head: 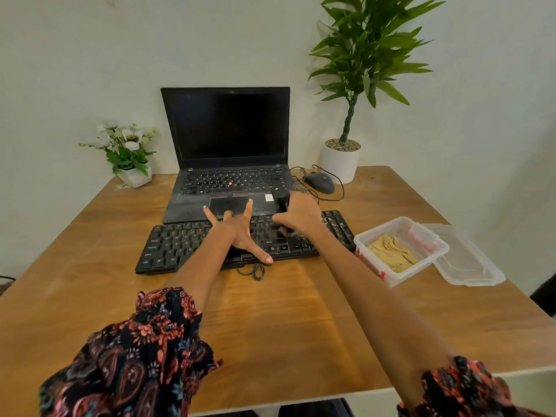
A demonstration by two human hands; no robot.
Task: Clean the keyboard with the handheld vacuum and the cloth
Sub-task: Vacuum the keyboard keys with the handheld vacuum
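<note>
Vacuuming was underway: right hand (299,213) curled its grip round the vacuum (282,203) over the keyboard (180,245); left hand (240,231) pressed down, fingers spread. Cloth (391,252) (in its box (400,276)) waited unused.

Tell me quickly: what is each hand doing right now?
Left hand: open, fingers spread, pressing on the black external keyboard.
Right hand: gripping the small black handheld vacuum.
</note>
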